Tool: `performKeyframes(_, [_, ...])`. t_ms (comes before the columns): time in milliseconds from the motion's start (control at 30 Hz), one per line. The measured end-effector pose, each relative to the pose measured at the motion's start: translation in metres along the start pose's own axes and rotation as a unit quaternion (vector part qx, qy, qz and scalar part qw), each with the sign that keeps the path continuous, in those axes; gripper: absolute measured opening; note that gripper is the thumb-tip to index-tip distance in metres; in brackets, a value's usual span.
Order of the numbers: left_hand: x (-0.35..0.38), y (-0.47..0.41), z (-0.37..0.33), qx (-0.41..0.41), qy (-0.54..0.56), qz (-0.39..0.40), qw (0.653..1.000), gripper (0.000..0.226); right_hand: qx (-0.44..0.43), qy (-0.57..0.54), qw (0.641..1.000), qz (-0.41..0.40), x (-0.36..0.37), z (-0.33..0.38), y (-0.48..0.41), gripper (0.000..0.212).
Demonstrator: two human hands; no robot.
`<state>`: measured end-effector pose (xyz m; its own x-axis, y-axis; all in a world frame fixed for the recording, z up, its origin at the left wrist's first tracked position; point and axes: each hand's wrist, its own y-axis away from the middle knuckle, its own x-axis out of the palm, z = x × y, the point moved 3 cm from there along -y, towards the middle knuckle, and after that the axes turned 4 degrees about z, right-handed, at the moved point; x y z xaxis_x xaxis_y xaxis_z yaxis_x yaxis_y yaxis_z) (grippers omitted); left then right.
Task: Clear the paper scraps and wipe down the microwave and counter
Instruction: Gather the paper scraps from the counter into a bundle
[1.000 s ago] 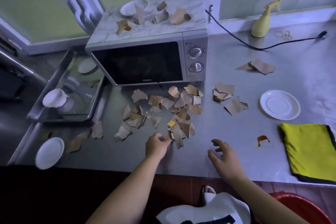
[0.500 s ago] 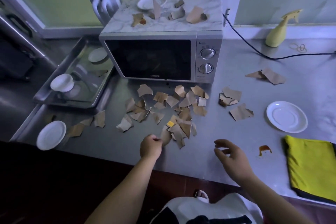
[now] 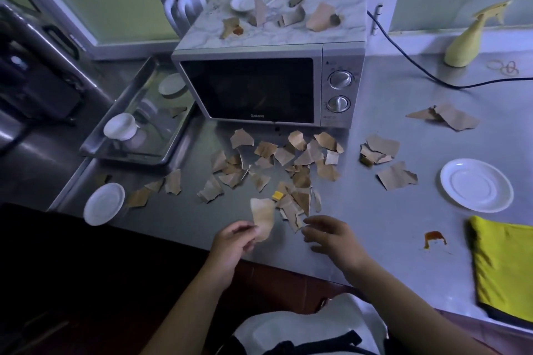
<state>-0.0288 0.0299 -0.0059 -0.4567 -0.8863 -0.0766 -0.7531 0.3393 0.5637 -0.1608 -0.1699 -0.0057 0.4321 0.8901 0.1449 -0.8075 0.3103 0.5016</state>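
The left hand (image 3: 234,241) has lifted a pinched scrap (image 3: 262,217) off the counter (image 3: 389,239) while the open, empty right hand (image 3: 331,236) nears the pile (image 3: 301,180); clearing has only begun.

The left hand (image 3: 233,242) pinches one paper scrap (image 3: 263,217), held upright at the near edge of the scrap pile (image 3: 288,164). The right hand (image 3: 331,236) is just beside that edge, fingers loosely curved. The pile lies on the worktop (image 3: 375,225) in front of the microwave (image 3: 259,89). A yellow cloth (image 3: 504,265) and a brown stain (image 3: 434,238) lie near right.
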Motion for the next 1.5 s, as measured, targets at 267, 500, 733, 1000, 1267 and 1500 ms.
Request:
performKeyframes(267, [0.033,0.021,-0.009,0.009,-0.025,0.095,0.995,0.008,0.064,-0.209,0.974,0.054,0.016,0.000,-0.002,0.030])
performKeyframes(500, [0.044,-0.005,-0.005,-0.019,-0.096,0.207,0.973,0.011,0.069,-0.185,0.980,-0.039,0.020,-0.001,-0.001,0.012])
performKeyframes(733, [0.052,-0.052,-0.026,0.048,-0.170,0.305,0.936,0.020,0.046,-0.196,0.965,-0.165,0.008,0.016,0.013,0.009])
performKeyframes(1000, [0.082,-0.126,-0.056,0.246,-0.477,0.256,0.804,0.020,0.068,-0.228,0.922,-0.304,0.005,0.004,0.034,0.008])
performKeyframes(1267, [0.117,-0.151,-0.054,0.314,-0.594,0.296,0.679,0.031,0.060,-0.262,0.890,-0.369,0.010,-0.015,0.059,0.008])
performKeyframes(1500, [0.122,-0.152,-0.064,0.341,-0.578,0.300,0.678,0.005,0.045,-0.292,0.870,-0.393,0.012,-0.018,0.069,0.013])
